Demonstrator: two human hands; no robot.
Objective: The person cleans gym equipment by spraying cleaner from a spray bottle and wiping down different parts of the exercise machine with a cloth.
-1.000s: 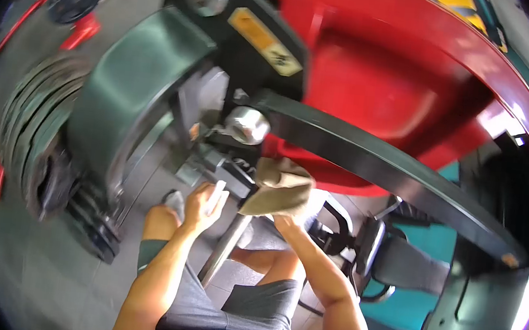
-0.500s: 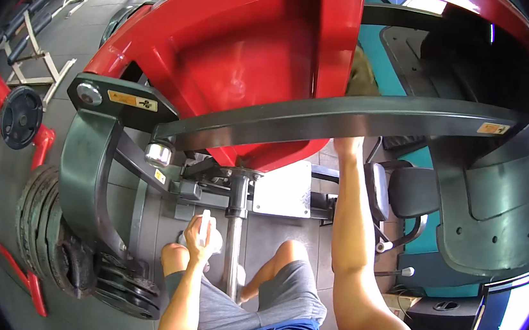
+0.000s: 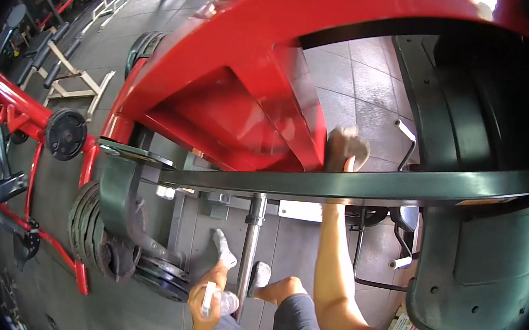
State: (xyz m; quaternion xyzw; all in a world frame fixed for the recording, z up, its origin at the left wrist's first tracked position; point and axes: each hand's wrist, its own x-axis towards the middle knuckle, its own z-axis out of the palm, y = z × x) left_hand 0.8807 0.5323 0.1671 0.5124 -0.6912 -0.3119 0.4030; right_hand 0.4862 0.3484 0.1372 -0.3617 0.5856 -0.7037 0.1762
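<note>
Low in the view, my left hand (image 3: 202,312) is closed around a clear bottle (image 3: 228,303) with a white top. My right arm reaches forward beneath a long dark metal bar (image 3: 353,182). Beyond that bar, my right hand (image 3: 359,161) is closed on a brownish-grey cloth (image 3: 342,142), which partly hides the fingers. The cloth is at the right edge of a glossy red machine panel (image 3: 243,121), and seems to touch it. Motion blurs the cloth and the panel edge.
Black padded shells (image 3: 500,254) curve along the right. A vertical steel post (image 3: 249,253) stands between my socked feet. Weight plates (image 3: 93,231) hang at left, near a red frame (image 3: 26,104). Pale-framed benches (image 3: 73,84) stand farther back.
The whole view has shifted around the machine. My right hand and the cloth now show lower beside the red panel. My left hand, with the bottle, is lower in view.
</note>
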